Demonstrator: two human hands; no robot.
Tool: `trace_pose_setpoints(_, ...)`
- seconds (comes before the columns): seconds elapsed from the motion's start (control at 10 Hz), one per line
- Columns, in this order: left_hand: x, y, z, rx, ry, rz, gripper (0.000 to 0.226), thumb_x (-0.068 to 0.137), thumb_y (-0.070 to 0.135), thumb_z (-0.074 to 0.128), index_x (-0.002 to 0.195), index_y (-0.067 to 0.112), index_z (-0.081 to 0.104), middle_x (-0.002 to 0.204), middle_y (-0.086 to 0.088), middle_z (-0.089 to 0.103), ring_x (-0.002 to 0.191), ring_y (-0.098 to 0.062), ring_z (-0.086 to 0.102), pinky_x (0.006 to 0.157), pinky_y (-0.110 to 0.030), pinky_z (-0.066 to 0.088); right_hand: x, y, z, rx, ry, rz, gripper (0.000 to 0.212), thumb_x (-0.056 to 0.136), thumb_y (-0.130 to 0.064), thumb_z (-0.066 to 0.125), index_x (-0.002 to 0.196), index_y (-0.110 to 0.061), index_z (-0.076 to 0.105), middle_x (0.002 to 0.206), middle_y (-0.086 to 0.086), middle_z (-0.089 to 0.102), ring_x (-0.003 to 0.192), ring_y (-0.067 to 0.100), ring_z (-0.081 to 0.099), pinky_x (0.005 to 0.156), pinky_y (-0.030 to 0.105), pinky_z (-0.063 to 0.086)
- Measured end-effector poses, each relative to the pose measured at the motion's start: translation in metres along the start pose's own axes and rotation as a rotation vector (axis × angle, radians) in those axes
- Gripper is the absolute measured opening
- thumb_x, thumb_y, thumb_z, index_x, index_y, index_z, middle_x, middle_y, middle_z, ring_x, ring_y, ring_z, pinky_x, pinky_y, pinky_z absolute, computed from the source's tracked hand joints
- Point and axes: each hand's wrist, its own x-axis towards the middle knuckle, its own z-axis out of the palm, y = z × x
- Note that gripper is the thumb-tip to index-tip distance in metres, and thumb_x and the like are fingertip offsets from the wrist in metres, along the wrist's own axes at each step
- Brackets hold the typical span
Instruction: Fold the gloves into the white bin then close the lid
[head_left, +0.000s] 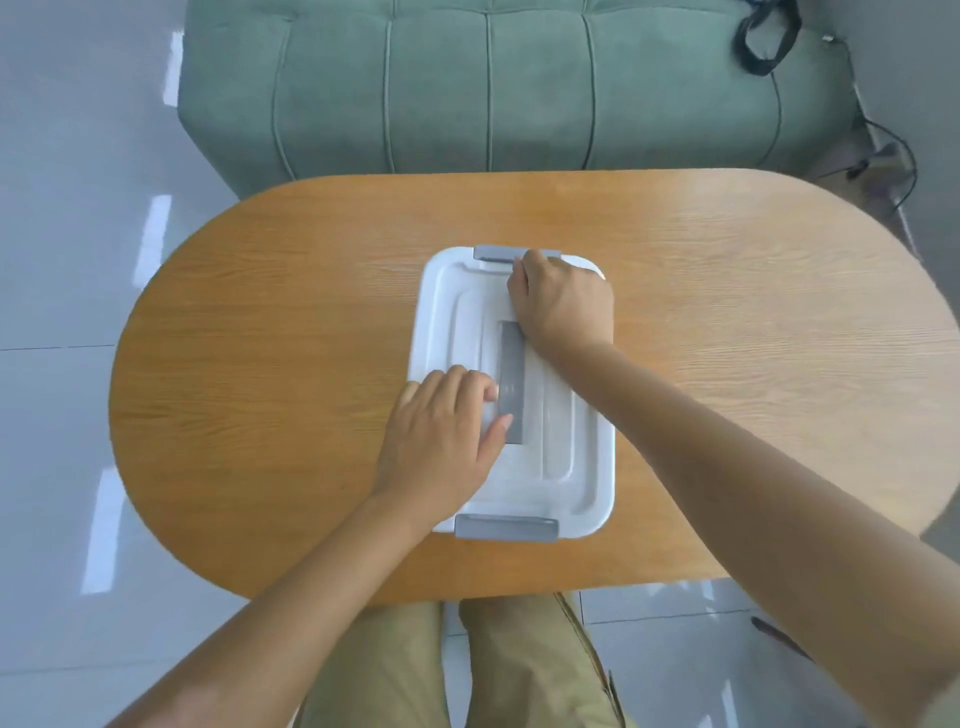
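the white plastic bin (597, 499) sits in the middle of the oval wooden surface (260, 322), its white lid (467, 312) on top. the left hand (441, 441) lies flat on the lid - fingers straight. the right hand (563, 301) curls at the far grey clip (493, 253), maybe gripping it - hard to tell.

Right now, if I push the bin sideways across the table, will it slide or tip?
Probably slide: the bin is low and wide, sitting flat on the smooth table. It looks like thin, light plastic, so it may skid easily. The left hand resting on the lid should steady it.
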Motion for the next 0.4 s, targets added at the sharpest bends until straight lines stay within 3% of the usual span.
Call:
trace_pose_setpoints(0.1,0.000,0.005,-0.003,0.047,-0.085,-0.050,0.023,0.098,0.042,0.045,0.092,0.020,0.049,0.088,0.006,0.050,0.082,-0.020,0.051,0.078,-0.036,0.042,-0.009,-0.006,-0.012,-0.054,-0.190,0.008,0.017,0.100,-0.017,0.040,0.094,-0.012,0.055,0.087,0.010,0.063,0.076,0.032,0.060,0.054,0.032,0.034)
trace_pose_setpoints(0.2,0.004,0.016,-0.018,0.013,-0.160,-0.124,0.019,0.096,0.040,0.049,0.093,0.020,0.050,0.090,0.005,0.053,0.086,-0.020,0.052,0.080,-0.035,0.043,-0.038,-0.017,-0.033,0.004,-0.261,0.014,0.023,0.101,-0.022,0.034,0.111,-0.012,0.053,0.110,0.008,0.057,0.103,0.029,0.051,0.087,0.037,0.039)
trace_pose_setpoints(0.4,0.023,0.023,-0.080,-0.394,-0.529,-0.440,0.020,0.097,0.035,0.056,0.100,0.016,0.054,0.105,0.000,0.060,0.100,-0.024,0.060,0.088,-0.041,0.049,-0.083,-0.023,-0.089,0.164,-0.557,0.090,0.026,0.096,-0.017,0.044,0.121,-0.014,0.051,0.123,0.002,0.049,0.113,0.022,0.047,0.085,0.033,0.047)
